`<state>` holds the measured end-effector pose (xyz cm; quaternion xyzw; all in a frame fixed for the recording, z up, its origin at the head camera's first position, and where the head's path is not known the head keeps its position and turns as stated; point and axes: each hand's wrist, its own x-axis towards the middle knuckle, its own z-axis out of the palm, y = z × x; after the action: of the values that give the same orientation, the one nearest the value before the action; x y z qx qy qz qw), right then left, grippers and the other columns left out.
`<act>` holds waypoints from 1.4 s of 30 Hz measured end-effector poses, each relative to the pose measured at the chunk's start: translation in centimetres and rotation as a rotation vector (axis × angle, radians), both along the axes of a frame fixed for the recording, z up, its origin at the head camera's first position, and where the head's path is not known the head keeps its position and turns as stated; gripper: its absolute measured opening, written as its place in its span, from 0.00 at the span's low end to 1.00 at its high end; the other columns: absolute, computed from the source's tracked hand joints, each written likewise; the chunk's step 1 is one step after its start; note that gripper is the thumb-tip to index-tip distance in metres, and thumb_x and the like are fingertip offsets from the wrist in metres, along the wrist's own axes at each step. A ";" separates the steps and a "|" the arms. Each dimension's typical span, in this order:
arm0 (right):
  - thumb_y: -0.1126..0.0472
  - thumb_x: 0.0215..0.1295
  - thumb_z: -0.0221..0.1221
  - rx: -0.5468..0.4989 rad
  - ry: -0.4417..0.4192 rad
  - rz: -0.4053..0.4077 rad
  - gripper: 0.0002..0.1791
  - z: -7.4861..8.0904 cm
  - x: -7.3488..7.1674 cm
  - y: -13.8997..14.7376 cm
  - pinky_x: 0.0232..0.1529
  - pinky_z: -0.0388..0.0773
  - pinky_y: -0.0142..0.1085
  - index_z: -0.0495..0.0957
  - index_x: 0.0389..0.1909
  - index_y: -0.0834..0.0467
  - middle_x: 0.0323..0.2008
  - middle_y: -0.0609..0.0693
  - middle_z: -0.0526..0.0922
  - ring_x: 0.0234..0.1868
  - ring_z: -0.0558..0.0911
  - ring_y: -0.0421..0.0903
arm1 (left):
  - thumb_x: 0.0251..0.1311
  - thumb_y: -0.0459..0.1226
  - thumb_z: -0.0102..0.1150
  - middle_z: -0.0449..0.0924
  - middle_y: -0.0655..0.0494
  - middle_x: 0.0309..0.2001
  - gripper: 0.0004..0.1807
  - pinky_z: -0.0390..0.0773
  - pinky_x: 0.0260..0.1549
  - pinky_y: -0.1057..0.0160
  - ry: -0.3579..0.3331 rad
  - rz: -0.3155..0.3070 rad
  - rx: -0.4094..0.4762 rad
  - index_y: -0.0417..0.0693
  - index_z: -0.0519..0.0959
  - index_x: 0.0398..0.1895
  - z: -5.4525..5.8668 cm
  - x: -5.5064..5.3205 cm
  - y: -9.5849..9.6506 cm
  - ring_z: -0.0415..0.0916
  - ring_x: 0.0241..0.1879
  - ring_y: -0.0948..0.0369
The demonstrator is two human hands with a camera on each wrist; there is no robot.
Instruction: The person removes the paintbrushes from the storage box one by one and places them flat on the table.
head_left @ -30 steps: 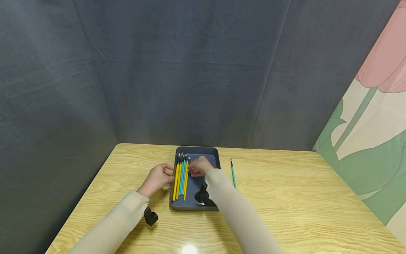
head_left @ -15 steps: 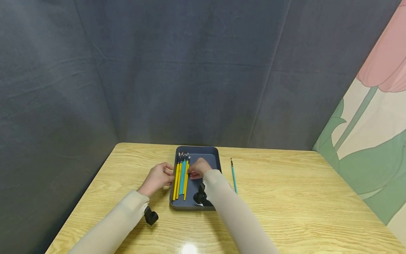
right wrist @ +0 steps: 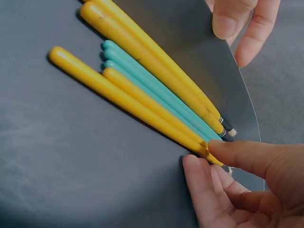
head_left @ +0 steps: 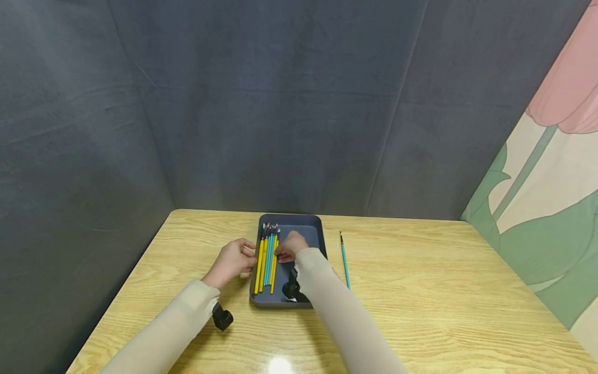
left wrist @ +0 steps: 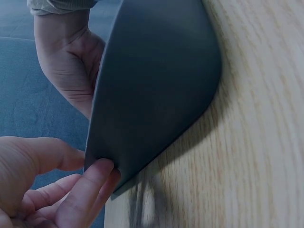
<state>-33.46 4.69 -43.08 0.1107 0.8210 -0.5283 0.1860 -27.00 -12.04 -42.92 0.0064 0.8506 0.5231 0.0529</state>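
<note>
Most of the brushes lie in the dark grey, rectangular, round-cornered tray (head_left: 280, 304), and they form one bundle along its left wall, handles toward the person and bristles at the far end. In that bundle, slim teal-handled paintbrushes (right wrist: 142, 73) sit between a pair of thick yellow-handled paintbrushes (right wrist: 147, 58) nearest the wall and two more yellow ones on the inner side. The right hand (head_left: 291, 245) is at this inner edge, its thumb and fingers clamped on the outermost yellow-handled paintbrush (right wrist: 118, 98) near its bristle end. The left hand (head_left: 232, 264) pinches the tray's left rim, one finger on the outer wall. The row looks largely set, by my judgement, though the outermost handle fans away from its neighbours and so seems not quite squared up. Outside the tray, one teal-handled paintbrush with a dark tip (head_left: 345, 261) lies alone on the pale wood-grain worktop (head_left: 444, 291), to the right; it appears to be the only visible piece left over, with no hand touching it.
</note>
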 end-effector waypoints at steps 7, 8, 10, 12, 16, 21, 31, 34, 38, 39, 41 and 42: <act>0.74 0.54 0.65 0.025 0.000 -0.013 0.07 0.0 0.1 -0.2 0.26 0.86 0.38 0.77 0.32 0.69 0.17 0.54 0.76 0.15 0.78 0.44 | 0.52 0.25 0.59 0.81 0.41 0.40 0.20 0.86 0.31 0.62 -0.006 -0.005 -0.010 0.35 0.75 0.51 -0.2 -0.2 -0.1 0.82 0.30 0.57; 0.74 0.53 0.65 0.027 0.003 -0.014 0.07 0.0 0.2 -0.3 0.26 0.86 0.38 0.77 0.31 0.68 0.17 0.54 0.76 0.15 0.78 0.44 | 0.53 0.25 0.60 0.81 0.41 0.40 0.20 0.86 0.31 0.62 -0.008 -0.005 -0.010 0.35 0.75 0.51 -0.2 -0.2 -0.1 0.82 0.30 0.57; 0.75 0.53 0.65 0.030 0.006 -0.014 0.06 0.0 0.2 -0.3 0.27 0.86 0.38 0.77 0.29 0.68 0.17 0.54 0.76 0.15 0.78 0.44 | 0.53 0.25 0.59 0.81 0.41 0.41 0.20 0.86 0.31 0.62 -0.009 -0.005 -0.011 0.35 0.75 0.52 -0.1 -0.1 -0.1 0.82 0.31 0.58; 0.75 0.53 0.65 0.033 0.009 -0.014 0.05 0.0 0.2 -0.4 0.28 0.87 0.38 0.77 0.28 0.68 0.16 0.55 0.77 0.15 0.78 0.44 | 0.53 0.25 0.59 0.81 0.41 0.41 0.20 0.86 0.31 0.62 -0.007 -0.005 -0.010 0.35 0.75 0.52 -0.1 -0.1 -0.2 0.81 0.31 0.58; 0.75 0.53 0.64 0.056 0.012 -0.010 0.04 -0.1 -0.1 -0.6 0.27 0.86 0.39 0.78 0.28 0.69 0.17 0.56 0.77 0.15 0.79 0.45 | 0.53 0.25 0.59 0.80 0.41 0.41 0.20 0.86 0.31 0.62 -0.006 -0.006 -0.008 0.35 0.75 0.52 -0.1 -0.1 -0.2 0.81 0.30 0.58; 0.75 0.53 0.64 0.076 0.015 0.001 0.04 -0.3 -0.2 -0.7 0.25 0.86 0.38 0.78 0.28 0.69 0.18 0.57 0.79 0.15 0.79 0.45 | 0.53 0.25 0.59 0.80 0.41 0.41 0.20 0.86 0.31 0.62 -0.007 -0.003 -0.011 0.35 0.75 0.52 -0.1 -0.1 -0.2 0.81 0.31 0.57; 0.75 0.53 0.63 0.066 0.024 -0.012 0.03 -0.3 -0.1 -0.8 0.25 0.86 0.38 0.79 0.28 0.69 0.19 0.57 0.80 0.15 0.80 0.45 | 0.52 0.25 0.59 0.80 0.41 0.40 0.20 0.86 0.31 0.62 -0.013 0.004 -0.006 0.35 0.75 0.51 -0.1 0.0 -0.2 0.81 0.31 0.57; 0.76 0.53 0.63 0.064 0.028 -0.015 0.03 -0.3 0.0 -0.8 0.25 0.86 0.38 0.79 0.28 0.69 0.19 0.57 0.80 0.15 0.80 0.45 | 0.52 0.25 0.59 0.80 0.41 0.41 0.20 0.86 0.32 0.62 -0.014 0.004 0.000 0.35 0.75 0.51 -0.1 0.0 -0.1 0.81 0.31 0.57; 0.76 0.53 0.63 0.062 0.024 -0.017 0.03 -0.3 0.1 -0.7 0.26 0.86 0.38 0.79 0.28 0.69 0.19 0.58 0.80 0.16 0.80 0.46 | 0.52 0.24 0.59 0.80 0.41 0.41 0.20 0.86 0.32 0.61 -0.017 0.003 0.010 0.35 0.75 0.51 -0.2 0.0 -0.1 0.81 0.32 0.57; 0.76 0.53 0.63 0.059 0.023 -0.019 0.03 -0.2 0.1 -0.7 0.26 0.86 0.39 0.79 0.28 0.69 0.19 0.58 0.80 0.16 0.80 0.46 | 0.52 0.24 0.59 0.80 0.41 0.41 0.20 0.86 0.32 0.61 -0.017 0.003 0.011 0.35 0.75 0.51 -0.2 0.0 -0.1 0.81 0.32 0.57; 0.76 0.53 0.63 0.057 0.023 -0.019 0.03 -0.2 0.1 -0.7 0.26 0.86 0.39 0.78 0.28 0.69 0.19 0.58 0.80 0.16 0.80 0.46 | 0.52 0.24 0.58 0.80 0.41 0.41 0.20 0.86 0.32 0.61 -0.017 0.004 0.010 0.35 0.75 0.51 -0.2 0.0 -0.1 0.81 0.31 0.57; 0.76 0.53 0.63 0.057 0.023 -0.020 0.03 -0.2 0.1 -0.8 0.25 0.86 0.39 0.78 0.28 0.69 0.19 0.58 0.80 0.16 0.80 0.46 | 0.52 0.24 0.58 0.80 0.41 0.41 0.20 0.86 0.32 0.61 -0.017 0.004 0.009 0.35 0.75 0.51 -0.2 0.0 -0.1 0.81 0.31 0.58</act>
<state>-33.31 3.92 -43.24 0.1180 0.8366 -0.5078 0.1681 -27.03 -12.14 -43.12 0.0007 0.8477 0.5272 0.0590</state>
